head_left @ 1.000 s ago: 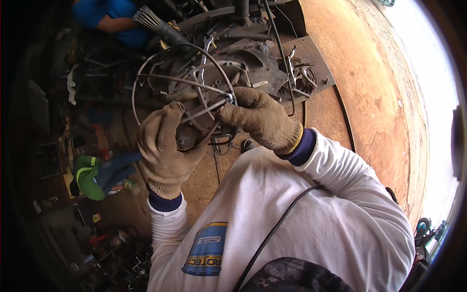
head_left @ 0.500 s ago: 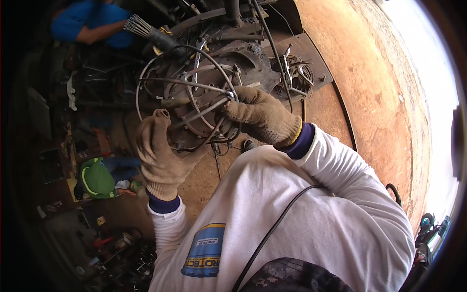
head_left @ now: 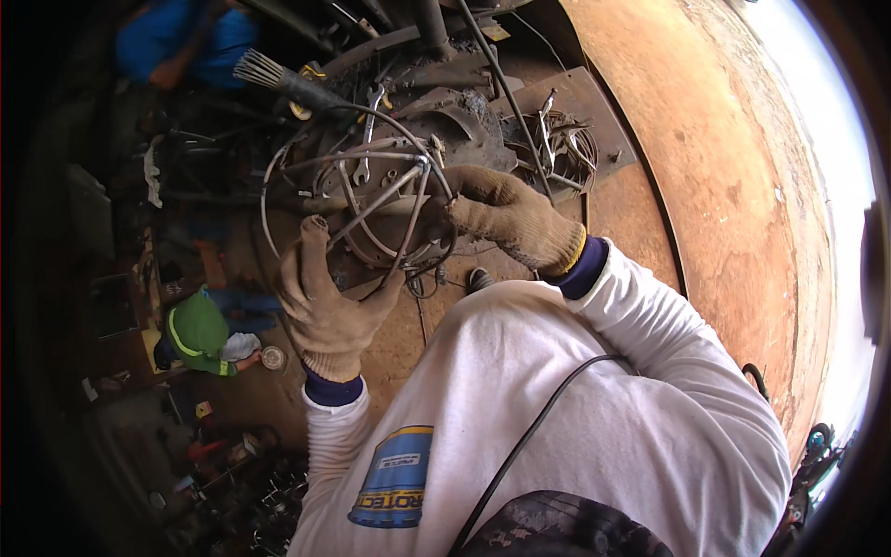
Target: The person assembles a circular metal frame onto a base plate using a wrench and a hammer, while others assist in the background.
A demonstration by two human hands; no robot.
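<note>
A round, cage-like frame of bent metal rods point(head_left: 379, 203) is held tilted between my hands, with crossing rods that meet at a bright weld. My left hand point(head_left: 329, 306), in a brown knit glove, grips the near left side of its ring. One finger of that hand points up, the thumb is spread towards the right, and the palm hides part of the rim. Gloved the same way, my right hand point(head_left: 520, 221) is closed on the ring's right edge, just beside the weld. Beyond the frame lies an open-ended wrench point(head_left: 372, 119) on a cluttered dark metal worktable point(head_left: 594, 102).
Locking pliers point(head_left: 546, 130) and coiled wire point(head_left: 580, 153) lie at the table's right. A dark tube with a fan of thin rods point(head_left: 269, 74) juts out at upper left. One person in blue point(head_left: 176, 42) stands far left; another in green point(head_left: 200, 330) works lower left.
The frame has turned in my hands, its weld moving left and up. Both hands have shifted slightly right and down. The person in green now has a round object at hand.
</note>
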